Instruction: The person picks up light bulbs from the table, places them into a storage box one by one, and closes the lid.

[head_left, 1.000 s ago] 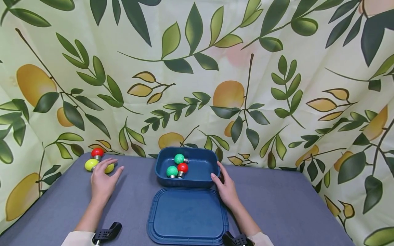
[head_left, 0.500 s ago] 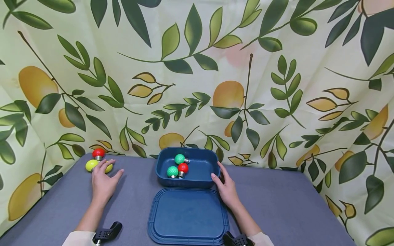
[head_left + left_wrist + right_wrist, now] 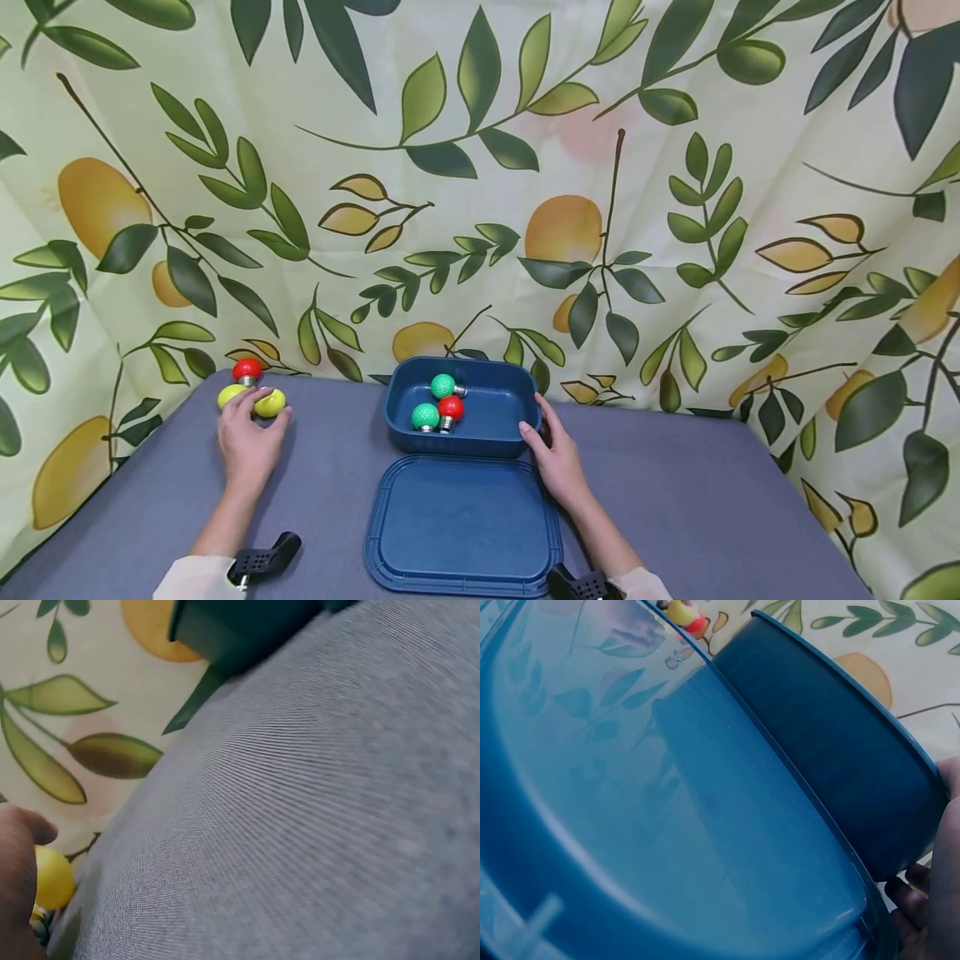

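Note:
In the head view my left hand is at the far left of the table, thumb and fingers around a yellow light bulb. The left wrist view shows this yellow bulb beside the fingers, its base hidden. A second yellow bulb and a red bulb lie just behind the hand. My right hand grips the right end of a dark blue box, thumb at the rim. Two green bulbs and a red bulb lie in the box.
A blue lid lies flat on the grey cloth-covered table, directly in front of the box. Behind the table hangs a curtain printed with leaves and fruit.
My left thumb has drawn in towards the fingers around the yellow bulb, which shows more fully now. The right hand stays on the box. The head view has shifted slightly.

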Demonstrator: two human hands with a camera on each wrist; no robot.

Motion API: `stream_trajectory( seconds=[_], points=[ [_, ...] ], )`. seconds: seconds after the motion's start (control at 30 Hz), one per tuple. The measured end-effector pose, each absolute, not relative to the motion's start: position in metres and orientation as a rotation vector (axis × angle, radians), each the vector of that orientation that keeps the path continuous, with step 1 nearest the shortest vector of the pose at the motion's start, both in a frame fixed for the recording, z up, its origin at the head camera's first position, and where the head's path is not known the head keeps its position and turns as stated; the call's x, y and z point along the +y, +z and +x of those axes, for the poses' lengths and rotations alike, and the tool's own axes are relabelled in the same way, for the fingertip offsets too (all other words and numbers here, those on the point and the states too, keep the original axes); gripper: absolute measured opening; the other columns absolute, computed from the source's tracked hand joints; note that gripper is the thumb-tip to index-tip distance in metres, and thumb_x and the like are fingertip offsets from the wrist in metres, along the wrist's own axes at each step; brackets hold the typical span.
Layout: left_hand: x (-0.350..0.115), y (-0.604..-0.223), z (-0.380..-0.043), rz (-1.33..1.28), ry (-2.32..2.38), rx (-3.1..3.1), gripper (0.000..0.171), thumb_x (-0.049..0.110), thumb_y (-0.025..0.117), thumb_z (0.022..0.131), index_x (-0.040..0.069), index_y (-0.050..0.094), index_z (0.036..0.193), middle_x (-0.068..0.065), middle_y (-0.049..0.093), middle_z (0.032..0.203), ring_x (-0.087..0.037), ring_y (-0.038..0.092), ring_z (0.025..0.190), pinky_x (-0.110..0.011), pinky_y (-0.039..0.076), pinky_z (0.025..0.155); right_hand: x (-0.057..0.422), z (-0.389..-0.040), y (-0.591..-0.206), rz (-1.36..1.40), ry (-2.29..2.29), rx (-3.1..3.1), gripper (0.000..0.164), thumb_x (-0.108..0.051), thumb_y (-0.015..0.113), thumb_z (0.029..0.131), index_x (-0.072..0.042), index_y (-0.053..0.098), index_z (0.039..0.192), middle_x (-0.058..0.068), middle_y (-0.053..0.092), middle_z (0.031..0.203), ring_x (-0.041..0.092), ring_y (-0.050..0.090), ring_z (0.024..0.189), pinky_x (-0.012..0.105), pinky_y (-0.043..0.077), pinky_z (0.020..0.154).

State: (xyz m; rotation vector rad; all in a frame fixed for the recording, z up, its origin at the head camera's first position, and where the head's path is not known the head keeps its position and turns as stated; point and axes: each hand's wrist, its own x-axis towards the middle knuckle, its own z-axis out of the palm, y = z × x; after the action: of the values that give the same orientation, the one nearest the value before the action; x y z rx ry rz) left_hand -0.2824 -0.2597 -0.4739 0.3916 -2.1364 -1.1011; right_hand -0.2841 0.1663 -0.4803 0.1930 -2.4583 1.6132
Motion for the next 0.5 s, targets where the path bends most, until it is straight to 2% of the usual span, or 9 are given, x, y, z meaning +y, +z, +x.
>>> stream_trajectory(
  seconds=[0.17, 0.37, 0.5],
  points=[
    [-0.2636, -0.4740, -0.2830, 0.387, -1.069, -2.291, 0.055, 0.008, 0.074, 0.086, -0.005, 0.057, 0.136, -0.031, 0.045, 0.149, -0.052, 0.039, 0.139, -0.062, 0.028, 0.116, 0.1664, -0.2853, -0.4830, 0.182, 1.623, -2.458, 0.064, -0.035, 0.059, 0.102, -0.023, 0.033, 0.159, 0.019, 0.052, 0.151, 0.033, 0.054, 0.139, 0.054, 0.042, 0.113],
    [-0.2610, -0.4747, -0.2810, 0.371, -1.060, -2.285, 0.050, 0.008, 0.073, 0.087, -0.005, 0.058, 0.133, -0.033, 0.050, 0.140, -0.050, 0.043, 0.133, -0.061, 0.032, 0.112, 0.1663, -0.2844, -0.4818, 0.188, 1.639, -2.446, 0.064, -0.034, 0.059, 0.102, -0.022, 0.033, 0.159, 0.020, 0.055, 0.148, 0.033, 0.055, 0.137, 0.054, 0.043, 0.112],
    [-0.2590, -0.4737, -0.2815, 0.355, -1.038, -2.302, 0.049, 0.010, 0.072, 0.088, -0.004, 0.058, 0.133, -0.032, 0.049, 0.140, -0.049, 0.042, 0.134, -0.060, 0.031, 0.113, 0.1664, -0.2838, -0.4797, 0.190, 1.617, -2.458, 0.063, -0.038, 0.058, 0.102, -0.024, 0.034, 0.158, 0.019, 0.054, 0.149, 0.032, 0.055, 0.137, 0.054, 0.043, 0.112]
  ],
)
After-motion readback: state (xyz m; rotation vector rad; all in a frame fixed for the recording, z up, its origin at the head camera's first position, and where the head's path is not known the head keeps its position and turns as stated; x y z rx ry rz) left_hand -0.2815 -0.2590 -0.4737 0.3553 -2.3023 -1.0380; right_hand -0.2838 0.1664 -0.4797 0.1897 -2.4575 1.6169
